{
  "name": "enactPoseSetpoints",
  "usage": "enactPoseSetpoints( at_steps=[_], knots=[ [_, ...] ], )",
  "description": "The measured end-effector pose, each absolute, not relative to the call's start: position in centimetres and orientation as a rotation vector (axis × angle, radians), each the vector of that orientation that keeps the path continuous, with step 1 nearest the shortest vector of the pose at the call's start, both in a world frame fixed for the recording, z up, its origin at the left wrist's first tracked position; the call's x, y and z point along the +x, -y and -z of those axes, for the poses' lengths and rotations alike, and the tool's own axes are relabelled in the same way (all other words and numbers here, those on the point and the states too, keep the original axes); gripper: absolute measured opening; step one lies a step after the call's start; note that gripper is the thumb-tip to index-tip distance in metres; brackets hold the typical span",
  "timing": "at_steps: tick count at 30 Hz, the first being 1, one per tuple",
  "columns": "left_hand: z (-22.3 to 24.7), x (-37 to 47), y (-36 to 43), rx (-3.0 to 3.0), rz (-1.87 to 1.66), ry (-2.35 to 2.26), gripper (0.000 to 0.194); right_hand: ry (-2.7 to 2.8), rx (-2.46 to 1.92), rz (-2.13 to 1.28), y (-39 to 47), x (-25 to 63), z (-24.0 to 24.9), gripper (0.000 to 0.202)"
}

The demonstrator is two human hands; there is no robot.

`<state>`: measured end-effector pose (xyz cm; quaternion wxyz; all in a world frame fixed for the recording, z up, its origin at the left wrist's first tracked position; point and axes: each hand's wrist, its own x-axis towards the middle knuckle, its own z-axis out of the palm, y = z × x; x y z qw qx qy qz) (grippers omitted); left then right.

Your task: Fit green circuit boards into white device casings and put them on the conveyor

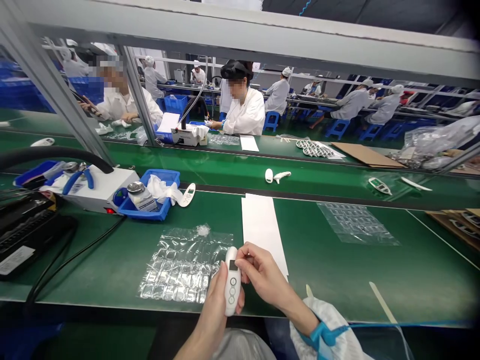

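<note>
My left hand (215, 295) is wrapped round a white handheld device (233, 290) and keeps it upright above the table's front edge. The device has a small dark screen near its top and round buttons below. My right hand (262, 272) has thumb and forefinger pinched together at the right edge of the screen; what lies between the fingertips, if anything, is too small to make out. Beneath the hands, a clear plastic sheet with square pockets (176, 270) lies on the green table. White paper (262, 225) lies just beyond my right hand.
Left of me stand a blue tray (150, 212) with a metal-topped bottle and white cloth, and a white box (101, 185) bearing blue-handled pliers. White parts (275, 176) lie on the green conveyor (210, 170). Another clear sheet (356, 222) is at right. Co-workers (243, 110) sit opposite.
</note>
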<state>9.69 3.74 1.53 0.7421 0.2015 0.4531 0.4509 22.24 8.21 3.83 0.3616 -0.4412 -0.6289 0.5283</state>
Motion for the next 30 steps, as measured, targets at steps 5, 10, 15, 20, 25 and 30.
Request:
enactPoseSetpoints(
  at_steps=[5,10,15,20,25,30],
  knots=[
    [-1.6,9.6,-3.7,0.449,-0.988,-0.998,0.053,1.636,-1.141,-1.362,-8.2,22.0,-3.9,0.011],
    [-1.7,9.5,-3.6,0.444,-0.983,-1.014,0.057,1.652,-1.134,-1.349,-8.2,21.9,-4.1,0.011],
    [-1.7,9.3,-3.5,0.454,-0.995,-1.0,0.054,1.655,-1.118,-1.343,-8.0,21.8,-3.8,0.011],
    [-2.2,9.2,-3.4,0.448,-1.004,-0.98,0.049,1.513,-1.008,-1.472,-8.1,21.8,-3.4,0.014],
    [-2.6,9.3,-3.2,0.463,-1.02,-0.998,0.054,1.547,-1.037,-1.456,-8.1,21.8,-3.5,0.015],
    [-2.7,9.4,-3.0,0.468,-1.02,-1.017,0.055,1.61,-1.084,-1.383,-7.9,21.7,-3.6,0.012]
  ],
)
